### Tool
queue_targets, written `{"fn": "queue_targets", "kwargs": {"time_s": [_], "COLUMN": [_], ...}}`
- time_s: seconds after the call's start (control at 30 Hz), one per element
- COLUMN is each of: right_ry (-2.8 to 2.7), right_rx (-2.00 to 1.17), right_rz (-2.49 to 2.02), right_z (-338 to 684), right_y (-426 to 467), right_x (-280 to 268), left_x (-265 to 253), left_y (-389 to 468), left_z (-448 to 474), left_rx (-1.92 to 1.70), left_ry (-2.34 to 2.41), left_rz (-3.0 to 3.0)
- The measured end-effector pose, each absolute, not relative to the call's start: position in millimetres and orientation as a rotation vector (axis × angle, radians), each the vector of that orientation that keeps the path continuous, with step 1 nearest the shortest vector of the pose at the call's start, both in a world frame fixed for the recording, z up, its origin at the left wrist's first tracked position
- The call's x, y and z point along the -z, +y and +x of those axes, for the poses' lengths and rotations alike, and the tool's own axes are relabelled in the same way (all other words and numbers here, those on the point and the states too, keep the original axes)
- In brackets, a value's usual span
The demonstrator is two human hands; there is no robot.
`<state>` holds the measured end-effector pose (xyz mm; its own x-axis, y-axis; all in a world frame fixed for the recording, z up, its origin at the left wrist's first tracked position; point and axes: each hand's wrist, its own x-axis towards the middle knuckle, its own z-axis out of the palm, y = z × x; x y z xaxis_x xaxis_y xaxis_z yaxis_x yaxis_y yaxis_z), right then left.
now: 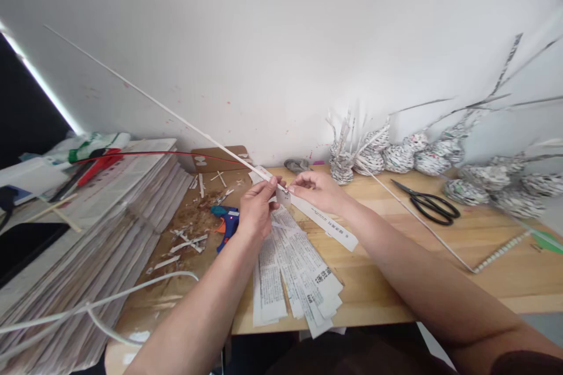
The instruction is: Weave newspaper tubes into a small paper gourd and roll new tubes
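A long, thin rolled paper stick [176,116] slants up to the far left from between my hands. My left hand [259,202] is closed around its lower end. My right hand [316,188] pinches at that same end, where a loose newspaper strip [328,224] hangs down to the right. The fingers of both hands nearly meet. Under them, a fan of newspaper strips [299,272] lies on the wooden table. To the left of my left hand is a blue and orange glue gun [226,224], partly hidden by the hand and forearm.
Black scissors [433,205] lie at the right. Woven paper pieces [398,158] stand along the wall, with long stems sticking out. A tall newspaper stack [145,234] fills the left, beside paper scraps [189,243] and a white cable [145,281]. A thin stick [409,211] crosses the right side.
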<state>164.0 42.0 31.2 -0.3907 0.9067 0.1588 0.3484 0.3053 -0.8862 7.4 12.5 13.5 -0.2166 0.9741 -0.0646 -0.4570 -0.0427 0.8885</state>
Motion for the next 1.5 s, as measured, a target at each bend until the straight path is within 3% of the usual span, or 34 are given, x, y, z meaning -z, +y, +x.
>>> {"fn": "queue_targets", "kwargs": {"time_s": [0.4,0.6,0.8,1.5], "right_ry": [-2.217,-1.901,-1.995,-1.802], "right_rx": [-1.234,-1.101,-1.31,-1.112], "right_rz": [-1.096,-1.002,-0.81,-0.873], "right_z": [181.0,188.6,188.0,184.3], "right_y": [52.7,56.7,46.3,47.6], "right_x": [-31.1,-43.2,-54.7,-51.4], "left_x": [-8.9,-8.3,-0.4,7.4], "left_y": [15.9,6.8,3.0,7.0], "left_z": [5.3,10.7,17.0,15.1], "left_rx": [-1.485,-1.182,-0.939,-0.974], "left_ry": [0.987,1.008,1.043,1.236], "left_rz": [0.805,1.036,1.284,1.526]}}
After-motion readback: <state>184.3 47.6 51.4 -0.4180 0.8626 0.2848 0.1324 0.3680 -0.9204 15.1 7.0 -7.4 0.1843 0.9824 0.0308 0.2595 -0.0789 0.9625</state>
